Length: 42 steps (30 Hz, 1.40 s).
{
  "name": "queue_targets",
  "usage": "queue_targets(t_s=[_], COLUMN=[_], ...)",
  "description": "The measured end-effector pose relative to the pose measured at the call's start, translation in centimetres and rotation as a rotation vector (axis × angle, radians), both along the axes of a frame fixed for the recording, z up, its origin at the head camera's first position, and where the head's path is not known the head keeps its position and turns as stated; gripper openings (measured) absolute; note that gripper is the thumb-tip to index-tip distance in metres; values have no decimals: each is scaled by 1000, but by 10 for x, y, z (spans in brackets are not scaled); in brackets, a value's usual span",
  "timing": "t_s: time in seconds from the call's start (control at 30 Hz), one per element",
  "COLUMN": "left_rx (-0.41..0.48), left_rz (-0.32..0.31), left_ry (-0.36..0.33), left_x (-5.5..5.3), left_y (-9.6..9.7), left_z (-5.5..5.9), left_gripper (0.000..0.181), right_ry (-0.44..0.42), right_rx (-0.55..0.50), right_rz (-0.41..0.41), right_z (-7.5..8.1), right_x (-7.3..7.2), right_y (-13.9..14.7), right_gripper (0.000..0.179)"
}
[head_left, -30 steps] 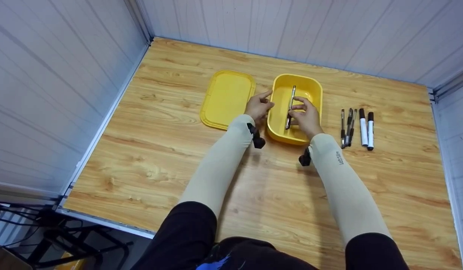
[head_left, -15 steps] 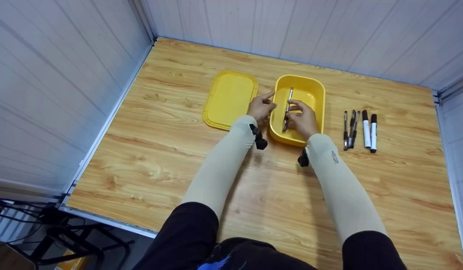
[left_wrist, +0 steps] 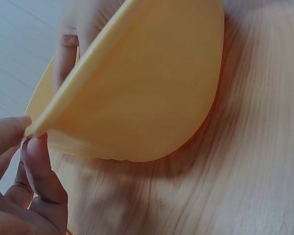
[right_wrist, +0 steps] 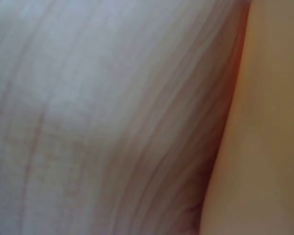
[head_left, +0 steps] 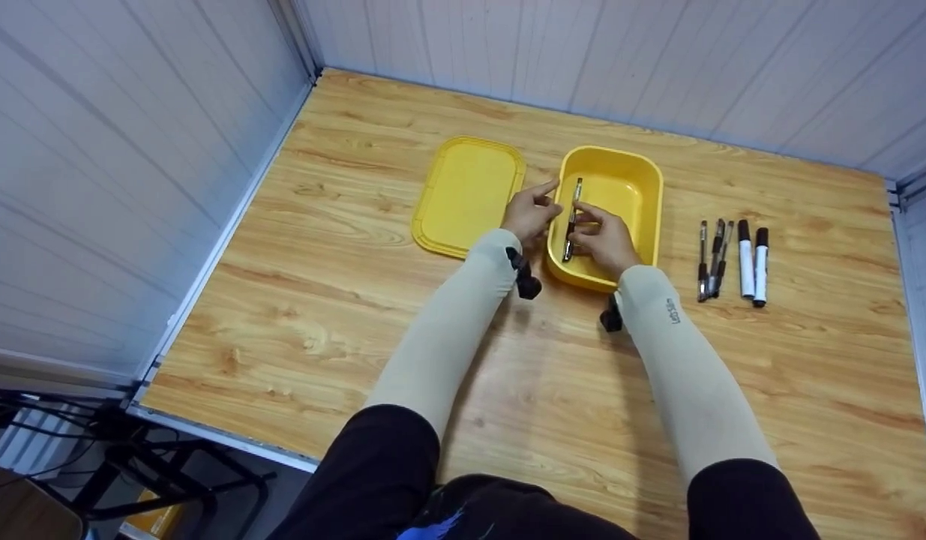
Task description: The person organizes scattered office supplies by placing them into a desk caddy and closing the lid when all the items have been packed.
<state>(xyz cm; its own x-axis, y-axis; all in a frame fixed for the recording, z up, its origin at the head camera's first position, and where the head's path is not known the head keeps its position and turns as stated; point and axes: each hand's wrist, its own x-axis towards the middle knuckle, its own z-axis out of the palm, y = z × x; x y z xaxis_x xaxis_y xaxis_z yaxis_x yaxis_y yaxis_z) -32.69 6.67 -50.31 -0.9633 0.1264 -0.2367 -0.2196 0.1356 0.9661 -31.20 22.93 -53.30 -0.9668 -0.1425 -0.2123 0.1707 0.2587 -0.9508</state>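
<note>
A yellow plastic box [head_left: 652,225] stands on the table without its lid. My left hand [head_left: 530,214] pinches the box's left rim between thumb and fingers, as the left wrist view also shows up close. Inside the box, my right hand [head_left: 611,238] holds a slim pen [head_left: 568,249] with a dark grip, lengthwise along the left wall. In the left wrist view the far fingers [left_wrist: 66,61] reach down behind the rim, and the box wall hides the pen. The right wrist view has only the blurred box wall [right_wrist: 264,147] and tabletop.
The flat yellow lid [head_left: 470,196] lies left of the box, close to my left hand. Several black-gripped pens [head_left: 715,259] lie to the right, beside two white markers with dark caps [head_left: 746,262]. Pale panel walls [head_left: 582,60] border the wooden table.
My right hand has moved the pen leftward and lower in the box, toward the left wall. The left hand keeps its place at the rim. The head view has shifted slightly.
</note>
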Motion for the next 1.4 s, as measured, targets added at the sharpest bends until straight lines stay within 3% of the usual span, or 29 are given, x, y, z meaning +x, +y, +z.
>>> queue_targets(t_s=[0.13, 0.3, 0.57, 0.77, 1.07, 1.4], left_rx=[-12, -14, -40, 1, -14, 4], left_rz=[-7, -10, 2, 19, 13, 5], left_ry=[-3, -3, -10, 3, 3, -16], left_x=[1, 0, -2, -1, 2, -1], left_y=[0, 0, 3, 3, 0, 1], left_z=[0, 0, -3, -3, 1, -2], left_gripper=[49, 49, 47, 47, 45, 47], right_ry=[13, -1, 30, 91, 135, 177], right_rx=[42, 7, 31, 121, 150, 236], right_rz=[59, 81, 77, 98, 116, 124], right_z=[5, 12, -2, -3, -5, -4], right_x=[2, 4, -2, -5, -5, -5], right_y=[-1, -4, -6, -7, -10, -11], right_gripper=[62, 62, 60, 59, 52, 47])
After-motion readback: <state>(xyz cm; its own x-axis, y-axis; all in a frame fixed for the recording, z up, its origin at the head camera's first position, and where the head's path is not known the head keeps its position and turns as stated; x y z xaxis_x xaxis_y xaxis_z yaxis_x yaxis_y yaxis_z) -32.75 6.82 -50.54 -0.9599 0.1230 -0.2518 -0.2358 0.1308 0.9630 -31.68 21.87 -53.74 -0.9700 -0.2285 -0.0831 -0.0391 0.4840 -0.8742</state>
